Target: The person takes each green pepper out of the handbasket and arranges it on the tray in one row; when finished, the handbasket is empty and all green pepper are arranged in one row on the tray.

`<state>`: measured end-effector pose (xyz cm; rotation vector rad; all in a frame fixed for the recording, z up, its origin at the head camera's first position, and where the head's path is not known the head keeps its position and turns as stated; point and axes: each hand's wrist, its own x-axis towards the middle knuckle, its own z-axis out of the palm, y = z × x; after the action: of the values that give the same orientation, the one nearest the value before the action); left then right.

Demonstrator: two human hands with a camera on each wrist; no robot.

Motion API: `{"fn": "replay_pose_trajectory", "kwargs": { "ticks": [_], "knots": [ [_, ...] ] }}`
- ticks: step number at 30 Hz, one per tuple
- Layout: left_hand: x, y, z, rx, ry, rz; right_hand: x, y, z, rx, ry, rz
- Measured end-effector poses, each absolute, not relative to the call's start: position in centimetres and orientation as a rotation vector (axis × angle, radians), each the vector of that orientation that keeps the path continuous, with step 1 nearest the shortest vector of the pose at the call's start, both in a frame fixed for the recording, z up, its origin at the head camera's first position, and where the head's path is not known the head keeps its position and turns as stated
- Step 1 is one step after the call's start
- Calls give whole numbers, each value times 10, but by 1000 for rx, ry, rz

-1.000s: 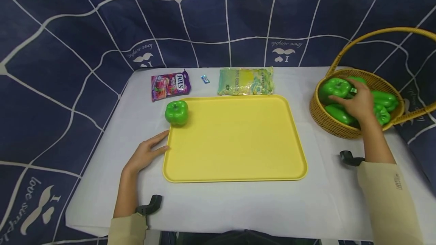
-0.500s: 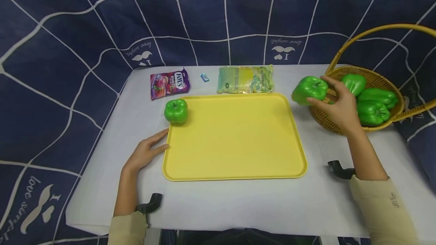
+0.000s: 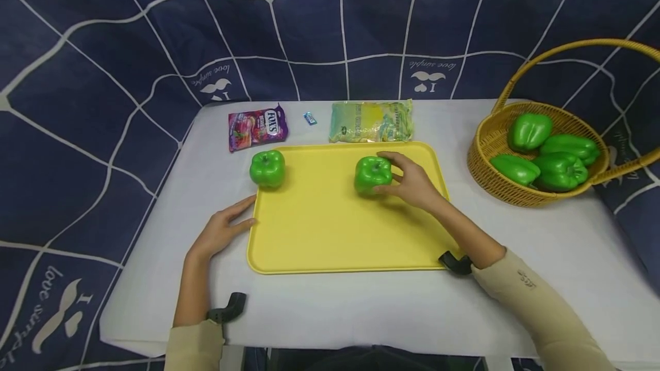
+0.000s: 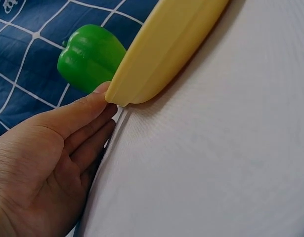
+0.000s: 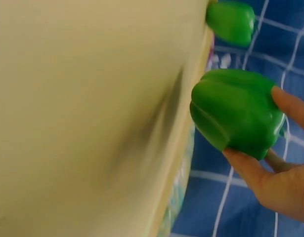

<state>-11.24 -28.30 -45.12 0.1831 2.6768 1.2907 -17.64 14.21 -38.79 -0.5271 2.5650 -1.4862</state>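
My left grip (image 3: pixel 219 233) is wide, thumb and fingers touching the left edge of the yellow tray (image 3: pixel 330 233). The first green pepper (image 3: pixel 267 169) is located at the tray's far-left corner. My right grip (image 3: pixel 409 185) holds the second green pepper (image 3: pixel 372 174) above the tray. Rightmost on the desk (image 3: pixel 361 316), the wicker basket (image 3: pixel 495 186) contains four further peppers (image 3: pixel 561 172).
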Motion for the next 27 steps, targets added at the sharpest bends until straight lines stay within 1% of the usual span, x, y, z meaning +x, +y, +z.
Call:
{"fn": "replay_pose_trajectory", "kwargs": {
  "ticks": [5,17,22,27],
  "knots": [
    [-115,-288,-460,189,2679,1302,-179,108,-394,-560,2565,-1447],
    [-114,-289,-458,174,2664,1296,-201,42,-399,-571,2576,-1399],
    [-114,-290,-458,180,2665,1289,-210,25,-405,-536,2572,-1387],
    [-115,-289,-458,202,2664,1306,-213,18,-411,-549,2518,-1434]
  ]
}}
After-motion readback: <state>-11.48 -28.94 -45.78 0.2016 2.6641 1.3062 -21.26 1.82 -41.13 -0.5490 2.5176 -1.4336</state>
